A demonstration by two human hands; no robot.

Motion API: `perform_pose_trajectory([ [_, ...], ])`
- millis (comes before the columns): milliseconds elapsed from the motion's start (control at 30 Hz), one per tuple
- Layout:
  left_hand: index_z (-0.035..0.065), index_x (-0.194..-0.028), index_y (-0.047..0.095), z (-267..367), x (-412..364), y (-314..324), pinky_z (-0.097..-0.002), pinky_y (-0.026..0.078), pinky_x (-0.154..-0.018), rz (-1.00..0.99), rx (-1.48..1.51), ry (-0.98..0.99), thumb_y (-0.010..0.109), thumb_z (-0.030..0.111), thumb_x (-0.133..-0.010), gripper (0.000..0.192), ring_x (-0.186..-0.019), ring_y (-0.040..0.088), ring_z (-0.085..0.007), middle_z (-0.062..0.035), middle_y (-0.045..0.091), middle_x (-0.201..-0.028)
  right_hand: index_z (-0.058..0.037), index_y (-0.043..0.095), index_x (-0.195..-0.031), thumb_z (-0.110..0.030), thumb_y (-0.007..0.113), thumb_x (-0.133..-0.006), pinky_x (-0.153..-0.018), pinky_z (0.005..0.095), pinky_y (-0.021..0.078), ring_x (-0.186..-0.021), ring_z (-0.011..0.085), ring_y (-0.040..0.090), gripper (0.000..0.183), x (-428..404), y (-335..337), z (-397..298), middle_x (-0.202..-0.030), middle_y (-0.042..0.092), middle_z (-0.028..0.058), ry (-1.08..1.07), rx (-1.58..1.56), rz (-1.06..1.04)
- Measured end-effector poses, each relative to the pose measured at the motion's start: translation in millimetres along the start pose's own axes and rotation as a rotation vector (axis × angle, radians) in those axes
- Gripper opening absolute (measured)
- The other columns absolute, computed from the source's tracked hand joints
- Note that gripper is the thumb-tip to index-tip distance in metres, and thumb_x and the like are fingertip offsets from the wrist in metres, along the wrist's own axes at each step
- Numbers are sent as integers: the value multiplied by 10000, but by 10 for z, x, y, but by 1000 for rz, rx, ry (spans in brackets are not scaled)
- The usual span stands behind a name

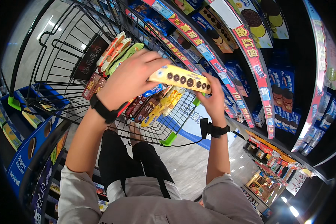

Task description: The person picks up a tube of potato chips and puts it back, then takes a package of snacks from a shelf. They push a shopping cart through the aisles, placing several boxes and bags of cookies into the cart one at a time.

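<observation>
A long yellow cookie box [184, 79], printed with a row of dark sandwich cookies, is held over a wire shopping cart [70, 36]. Its left end is in my left hand [131, 75]; my right hand [214, 95] grips the other end. Below the box, inside the cart, lie yellow snack packets [156, 112] beside brown packets [147, 107], and part of a blue package [154, 91] shows. Farther along stand a green snack bag [123, 57], orange-and-white packets [112, 50] and dark red boxes [93, 85]. My left hand hides some of the cart's contents.
Store shelves [252, 56] with red promotional strips and price tags run along the right, stocked with blue cookie boxes [281, 89]. A blue display stand [30, 140] is close on the left. Grey floor tiles [182, 168] show beneath the cart, with a blue-and-white floor graphic [193, 126].
</observation>
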State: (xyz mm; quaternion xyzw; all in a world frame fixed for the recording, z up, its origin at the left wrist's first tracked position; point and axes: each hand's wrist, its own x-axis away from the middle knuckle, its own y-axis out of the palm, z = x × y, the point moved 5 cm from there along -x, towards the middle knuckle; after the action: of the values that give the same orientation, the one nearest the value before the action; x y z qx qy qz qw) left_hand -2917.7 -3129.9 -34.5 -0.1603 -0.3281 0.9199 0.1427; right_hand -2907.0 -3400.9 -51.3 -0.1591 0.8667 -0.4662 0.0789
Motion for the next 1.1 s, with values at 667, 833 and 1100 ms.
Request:
perform_pose_trajectory([
  [667,61,-1427,482,-325,-1250,907,-405,476,-1047,114,-291,10,632,140,-858,594,-1373,440,-319,-154,410,-1523,-113,575,-1338,-371,794,-791,-798,469,550,-1005,401,652,644,-792,-352,748,-1166,654,216,347,430,419],
  [833,65,-1412,504,-444,-1304,947,-425,424,-1105,168,-460,76,644,168,-869,570,-1394,410,-337,-149,415,-1523,-21,572,-1230,-270,761,-789,-804,500,557,-968,427,651,540,-872,-268,699,-1065,643,283,313,408,591],
  [1100,46,-1223,606,-388,-638,878,-432,488,-995,156,-165,-66,615,126,-874,357,-1215,556,-363,-164,570,-1341,-78,653,-944,-45,653,-792,-850,419,480,-941,331,587,155,-487,-1,301,-951,639,119,-110,217,645],
])
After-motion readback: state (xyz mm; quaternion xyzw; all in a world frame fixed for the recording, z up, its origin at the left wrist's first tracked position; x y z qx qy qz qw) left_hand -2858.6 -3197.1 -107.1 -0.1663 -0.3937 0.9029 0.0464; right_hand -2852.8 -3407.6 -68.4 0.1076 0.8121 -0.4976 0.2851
